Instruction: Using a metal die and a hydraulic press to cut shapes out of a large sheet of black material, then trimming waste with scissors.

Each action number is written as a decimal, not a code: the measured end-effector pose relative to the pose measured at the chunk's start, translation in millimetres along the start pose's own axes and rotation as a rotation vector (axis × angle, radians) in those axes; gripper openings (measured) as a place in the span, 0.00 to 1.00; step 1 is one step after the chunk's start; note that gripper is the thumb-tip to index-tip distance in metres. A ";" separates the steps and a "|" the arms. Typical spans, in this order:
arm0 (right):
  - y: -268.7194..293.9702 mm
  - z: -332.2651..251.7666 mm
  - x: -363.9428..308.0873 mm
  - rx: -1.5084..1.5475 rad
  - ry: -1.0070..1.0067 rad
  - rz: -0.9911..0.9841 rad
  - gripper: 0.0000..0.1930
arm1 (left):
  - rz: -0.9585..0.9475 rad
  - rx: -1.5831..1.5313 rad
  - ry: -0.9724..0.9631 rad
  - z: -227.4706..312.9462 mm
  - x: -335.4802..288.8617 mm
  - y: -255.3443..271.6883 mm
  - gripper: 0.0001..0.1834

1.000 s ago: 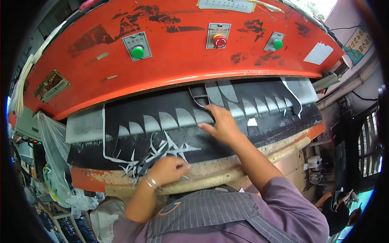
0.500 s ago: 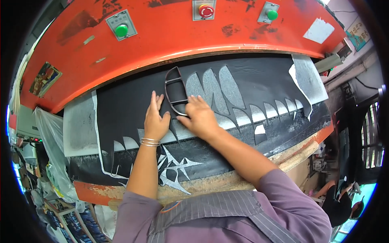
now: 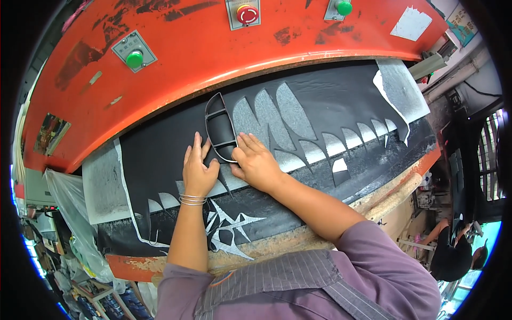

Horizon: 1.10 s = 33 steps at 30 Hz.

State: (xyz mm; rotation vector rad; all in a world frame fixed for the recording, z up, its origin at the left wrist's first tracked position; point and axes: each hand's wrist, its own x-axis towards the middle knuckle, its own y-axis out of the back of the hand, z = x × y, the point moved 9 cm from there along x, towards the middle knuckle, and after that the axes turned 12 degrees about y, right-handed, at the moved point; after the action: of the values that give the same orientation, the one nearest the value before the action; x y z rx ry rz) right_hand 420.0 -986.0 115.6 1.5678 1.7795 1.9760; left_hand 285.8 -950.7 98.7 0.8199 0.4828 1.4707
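Observation:
A metal cutting die (image 3: 219, 113), a long curved outline with two crossbars, stands on a black sheet (image 3: 160, 154). Its straighter side lies along the first of several blade-shaped cutouts (image 3: 249, 120), where grey backing shows. Against the die's near right end, my right hand (image 3: 258, 162) has its fingers bent and its thumb pointing left, gripping that rim. My left hand (image 3: 198, 170) rests to the left of the die, fingers stretched and thumb apart; its fingertips lie close by the curved rim, and whether they touch it I cannot tell.
Beyond the sheet rises an orange machine beam (image 3: 176, 64) with a red button (image 3: 247, 14) and green buttons (image 3: 134, 59). Pointed pale scraps (image 3: 229, 226) lie near my left forearm. A white offcut (image 3: 340, 165) sits right of centre. Another person (image 3: 453, 258) is at far right.
My view has turned, so the orange beam and its buttons appear farther left and higher. Both hands keep their places at the die, which seems slightly nearer to me.

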 end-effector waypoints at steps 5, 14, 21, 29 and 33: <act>-3.0 0.9 2.3 -0.053 0.027 -0.038 0.20 | 0.087 0.002 -0.063 7.2 0.9 8.9 0.42; 254.2 57.3 20.0 0.152 -0.171 0.993 0.30 | 0.705 -0.270 -0.354 85.1 -48.8 179.0 0.05; 340.6 115.3 11.9 -0.230 -0.405 1.008 0.41 | 0.750 0.154 -0.474 150.3 -68.3 218.8 0.13; 124.4 -81.0 -95.6 0.285 -0.117 -0.246 0.34 | -0.095 0.007 -0.095 59.9 -204.2 52.6 0.13; 77.3 -173.1 -150.4 0.321 0.168 -0.471 0.33 | -0.096 0.031 -0.068 54.9 -262.7 12.4 0.11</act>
State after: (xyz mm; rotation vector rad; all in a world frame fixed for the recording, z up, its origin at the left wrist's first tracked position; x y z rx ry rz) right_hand 417.3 -1228.0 112.9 0.9250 2.3572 1.6975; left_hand 297.1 -1219.0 93.0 0.8571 0.4884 1.3454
